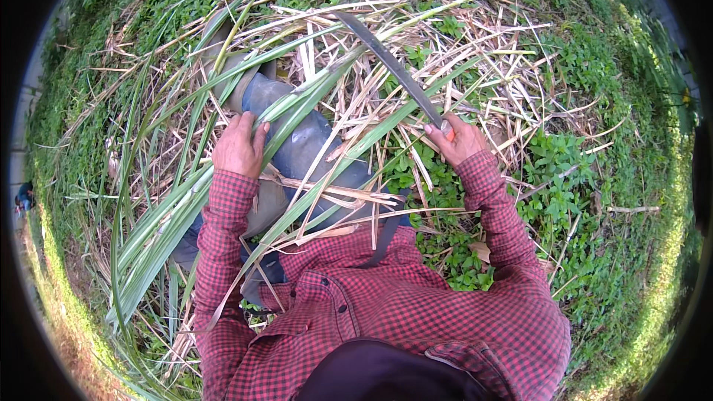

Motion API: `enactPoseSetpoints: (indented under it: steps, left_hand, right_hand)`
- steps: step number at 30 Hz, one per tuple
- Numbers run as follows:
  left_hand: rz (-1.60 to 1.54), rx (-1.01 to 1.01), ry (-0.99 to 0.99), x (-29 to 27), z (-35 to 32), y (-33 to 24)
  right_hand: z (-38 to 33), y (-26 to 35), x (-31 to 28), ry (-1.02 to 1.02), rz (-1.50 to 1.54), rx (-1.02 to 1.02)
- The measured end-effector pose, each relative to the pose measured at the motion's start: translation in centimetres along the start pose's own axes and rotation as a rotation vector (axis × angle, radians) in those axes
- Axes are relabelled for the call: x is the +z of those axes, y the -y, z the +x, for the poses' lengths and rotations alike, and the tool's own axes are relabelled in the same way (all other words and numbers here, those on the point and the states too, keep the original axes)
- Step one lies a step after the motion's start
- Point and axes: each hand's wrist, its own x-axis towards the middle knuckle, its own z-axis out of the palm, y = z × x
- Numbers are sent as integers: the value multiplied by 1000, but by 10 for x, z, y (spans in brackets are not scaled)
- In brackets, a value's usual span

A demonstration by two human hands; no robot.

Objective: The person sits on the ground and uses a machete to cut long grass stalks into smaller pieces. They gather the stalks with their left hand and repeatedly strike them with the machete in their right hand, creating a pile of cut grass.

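My right hand (pixel 455 139) is wrapped round the orange handle of a machete (pixel 394 67). Its long, dark, slightly curved blade points up and to the left, with the tip above the cut leaves. On the left, my left hand (pixel 239 146) grips a bundle of long green cane leaves (pixel 301 104). The bundle slants from the lower left, under that hand, to the upper middle and lies across my leg. Part of my left fingers is hidden by the hand itself. The blade's far half is close to the leafy end of the bundle.
My legs, in worn blue trousers (pixel 297 137), are folded on the ground under the leaves. Dry straw-coloured leaves and stalks (pixel 512 82) lie heaped ahead and to the right. Low green weeds (pixel 557 171) grow around. Loose dry strips (pixel 342 193) rest over my lap.
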Motion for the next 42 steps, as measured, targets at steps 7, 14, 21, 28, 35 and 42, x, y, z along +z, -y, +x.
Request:
enactPoseSetpoints:
  steps: [7,14,21,28,35,42]
  left_hand:
    - [-92,-32,153,-28,12,11]
    - [-130,154,136,-39,28,31]
    - [-39,200,53,-25,9,-15]
    - [-231,-8,137,-40,-39,40]
    - [-86,-53,88,-35,-46,70]
    - [112,37,212,18,61,-23]
  right_hand:
    - [-4,35,-11,115,-16,-265]
    - [-30,-7,-48,164,-317,-243]
    - [0,25,-51,107,-404,-244]
    - [94,-71,-50,-160,-219,428]
    - [61,-159,7,-273,1273,796]
    - [-19,-41,34,-152,551,335]
